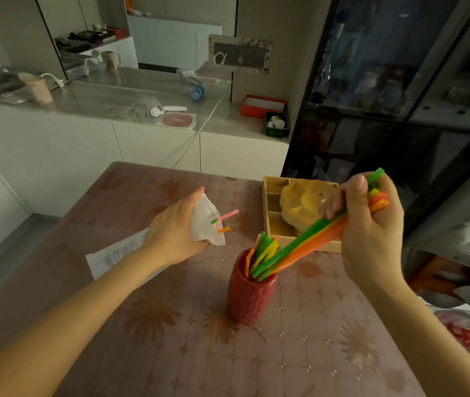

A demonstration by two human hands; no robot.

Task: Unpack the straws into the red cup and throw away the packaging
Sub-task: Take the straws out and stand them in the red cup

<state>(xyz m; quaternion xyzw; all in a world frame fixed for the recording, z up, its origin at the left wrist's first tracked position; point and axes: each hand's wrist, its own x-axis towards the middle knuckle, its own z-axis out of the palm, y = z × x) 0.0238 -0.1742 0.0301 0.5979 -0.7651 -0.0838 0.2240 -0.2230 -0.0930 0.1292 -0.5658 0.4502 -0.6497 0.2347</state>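
**Straws half unpacked, bundle angled into red cup**

Straws [262,253], a first batch in mixed colours, already stand in the red cup [249,296], which is upright on the table. Right hand [371,224] has fingers and thumb curled round a second straw bundle [314,239]. The bundle is tilted, with its lower ends inside the cup mouth and its upper ends poking out past the fist. Left hand [173,227] grips the white packaging [209,222] bunched up, held off to the left of the cup. A few leftover straws [225,217] stick out of its open end.

Risks, as I judge them:
- The cup is narrow and tall, and the bundle leans on the rim, so a sideways push could tip it.
- Letting go at this slant may let the straws fan out or slide over the rim.
- The leftovers sit loose in the bag mouth and could drop out, or get binned with the packaging.

Table [171,353] has a pinkish floral cover, glossy. A white printed pouch [113,256] lies under the left forearm. At the far edge is a wooden tray [271,224] with a yellow lidded dish [299,204] on it. Beyond that is a pale counter [113,101] with a pink mug [37,88] and a red box [262,106]. A dark glass cabinet [400,81] stands on the right.
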